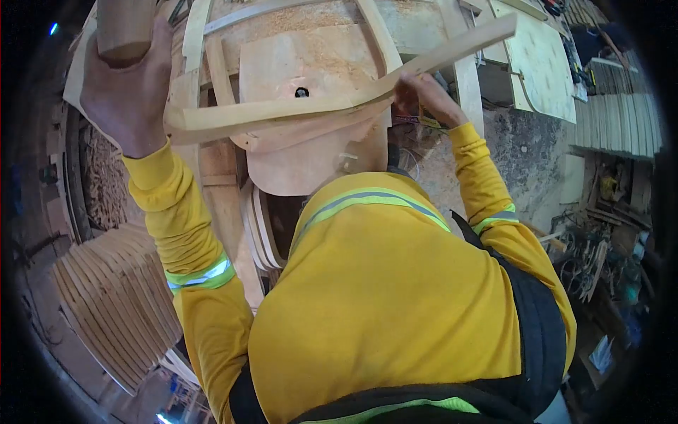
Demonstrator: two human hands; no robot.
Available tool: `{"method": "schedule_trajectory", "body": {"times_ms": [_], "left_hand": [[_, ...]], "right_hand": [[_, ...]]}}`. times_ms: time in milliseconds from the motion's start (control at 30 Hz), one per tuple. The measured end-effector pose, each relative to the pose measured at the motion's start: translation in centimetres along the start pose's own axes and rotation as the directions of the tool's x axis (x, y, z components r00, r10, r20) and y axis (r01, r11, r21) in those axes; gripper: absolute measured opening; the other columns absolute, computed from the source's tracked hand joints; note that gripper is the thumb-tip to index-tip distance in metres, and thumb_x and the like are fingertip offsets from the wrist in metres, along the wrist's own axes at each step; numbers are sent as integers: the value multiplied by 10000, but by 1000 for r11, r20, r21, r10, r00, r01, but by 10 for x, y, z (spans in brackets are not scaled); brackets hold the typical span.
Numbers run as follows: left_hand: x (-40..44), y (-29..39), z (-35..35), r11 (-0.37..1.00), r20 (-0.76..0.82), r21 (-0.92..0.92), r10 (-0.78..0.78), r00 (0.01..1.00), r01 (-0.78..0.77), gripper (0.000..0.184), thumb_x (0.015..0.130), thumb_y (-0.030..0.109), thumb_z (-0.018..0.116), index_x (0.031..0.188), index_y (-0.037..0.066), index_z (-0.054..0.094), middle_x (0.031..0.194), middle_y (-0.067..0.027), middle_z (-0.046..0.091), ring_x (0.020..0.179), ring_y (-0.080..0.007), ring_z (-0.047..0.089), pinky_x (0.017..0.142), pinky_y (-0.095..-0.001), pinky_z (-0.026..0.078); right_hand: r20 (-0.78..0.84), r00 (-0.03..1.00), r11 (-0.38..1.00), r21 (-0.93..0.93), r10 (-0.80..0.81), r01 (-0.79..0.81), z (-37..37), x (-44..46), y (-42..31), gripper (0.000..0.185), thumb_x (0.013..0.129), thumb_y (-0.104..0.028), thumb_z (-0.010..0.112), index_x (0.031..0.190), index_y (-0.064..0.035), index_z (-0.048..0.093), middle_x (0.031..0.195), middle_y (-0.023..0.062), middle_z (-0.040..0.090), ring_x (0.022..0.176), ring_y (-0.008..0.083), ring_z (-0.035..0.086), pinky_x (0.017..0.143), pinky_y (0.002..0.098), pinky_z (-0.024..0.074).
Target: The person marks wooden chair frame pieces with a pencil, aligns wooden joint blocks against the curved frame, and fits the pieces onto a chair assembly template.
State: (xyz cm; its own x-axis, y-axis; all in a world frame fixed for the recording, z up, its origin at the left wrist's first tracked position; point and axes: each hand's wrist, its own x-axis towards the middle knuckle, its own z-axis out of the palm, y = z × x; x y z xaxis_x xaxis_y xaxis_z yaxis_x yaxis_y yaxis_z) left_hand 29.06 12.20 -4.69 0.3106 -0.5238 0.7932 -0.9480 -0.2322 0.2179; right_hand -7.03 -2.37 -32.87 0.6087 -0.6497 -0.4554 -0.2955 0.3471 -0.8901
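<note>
My left hand (131, 95) is raised at the upper left, its fingers closed around a thick wooden block (126, 35) with a squared end. Part of that block runs out of the frame at the top, and the fingers are mostly hidden behind it. At the upper right my right hand (427, 99) grips a long curved wooden piece (311, 106). The curved piece crosses in front of me, over a rounded plywood seat panel (311, 166) that has a dark hole in it (302, 92). Its left end reaches close to my left wrist.
A stack of curved wooden slats (116, 297) stands at the lower left, near wood scraps (106, 180). Sawdust lies on the workbench (314, 42). Plywood sheets (540, 63) are at the upper right, above a stacked row of boards (618, 120). Clutter (590, 265) fills the right side.
</note>
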Motion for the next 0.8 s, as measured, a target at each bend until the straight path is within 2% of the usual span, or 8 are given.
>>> {"method": "schedule_trajectory", "body": {"times_ms": [33, 167, 367, 433, 533, 600, 733, 800], "left_hand": [[0, 10, -3, 1000, 4, 10, 28, 1000, -28, 587, 721, 391, 896, 1093, -24, 714, 985, -159, 757, 880, -233, 742, 805, -342, 574], [-5, 15, -5, 988, -33, -113, 99, 994, -103, 538, 743, 345, 910, 1086, -25, 722, 988, -141, 762, 863, -167, 737, 780, -304, 576], [-2, 37, -10, 951, -101, -128, 271, 957, -282, 504, 720, 329, 930, 1056, 2, 743, 975, -114, 770, 831, -155, 731, 770, -299, 574], [-2, 56, -3, 918, -204, -18, 385, 900, -397, 446, 707, 141, 835, 1096, -27, 695, 952, -166, 744, 818, -226, 730, 744, -328, 583], [8, 59, 11, 843, -329, 7, 509, 795, -537, 462, 692, 59, 796, 1124, -40, 667, 924, -196, 725, 813, -270, 727, 736, -354, 573], [11, 70, 12, 853, -308, 60, 510, 803, -518, 477, 692, 68, 801, 1138, -35, 665, 916, -198, 721, 815, -274, 725, 742, -360, 567], [8, 96, -16, 889, -29, 52, 457, 889, -456, 493, 720, 80, 795, 1184, -22, 660, 932, -193, 719, 844, -270, 727, 766, -359, 571], [22, 131, -20, 998, 40, -21, 56, 998, -55, 497, 737, 87, 791, 1204, -20, 657, 951, -187, 722, 869, -267, 728, 782, -358, 571]], "right_hand": [[-15, 982, 982, -33, -189, 188, -5, 8, -1, 575, 1016, -511, 488, 901, -1, 725, 775, 63, 661, 710, 174, 641, 657, 341, 507], [11, 1000, 996, -80, -23, 24, 2, 30, -42, 581, 1029, -506, 488, 914, 11, 728, 765, 66, 664, 703, 170, 629, 652, 310, 512], [354, 926, 967, -164, -128, 197, -5, 93, 18, 124, 869, -151, 743, 900, -52, 673, 757, -15, 605, 654, 71, 557, 611, 219, 470], [412, 904, 961, -183, -116, 207, -4, 97, 21, 118, 822, -86, 749, 837, -67, 634, 743, -42, 588, 653, 51, 529, 595, 215, 445], [431, 896, 954, -208, -108, 215, -1, 105, 28, 161, 787, -60, 747, 783, -79, 587, 721, -65, 564, 652, 38, 499, 575, 218, 416], [438, 891, 884, -362, -119, 296, 0, 107, 31, 170, 788, -71, 753, 775, -81, 585, 713, -67, 557, 651, 41, 494, 570, 224, 410], [436, 885, 900, -303, -163, 315, 0, 93, 26, 187, 786, -61, 747, 749, -81, 564, 697, -59, 547, 646, 48, 487, 565, 238, 407], [433, 881, 892, -299, -191, 340, 0, 89, 27, 193, 789, -53, 739, 741, -79, 553, 694, -54, 546, 641, 53, 483, 565, 241, 408]]}}
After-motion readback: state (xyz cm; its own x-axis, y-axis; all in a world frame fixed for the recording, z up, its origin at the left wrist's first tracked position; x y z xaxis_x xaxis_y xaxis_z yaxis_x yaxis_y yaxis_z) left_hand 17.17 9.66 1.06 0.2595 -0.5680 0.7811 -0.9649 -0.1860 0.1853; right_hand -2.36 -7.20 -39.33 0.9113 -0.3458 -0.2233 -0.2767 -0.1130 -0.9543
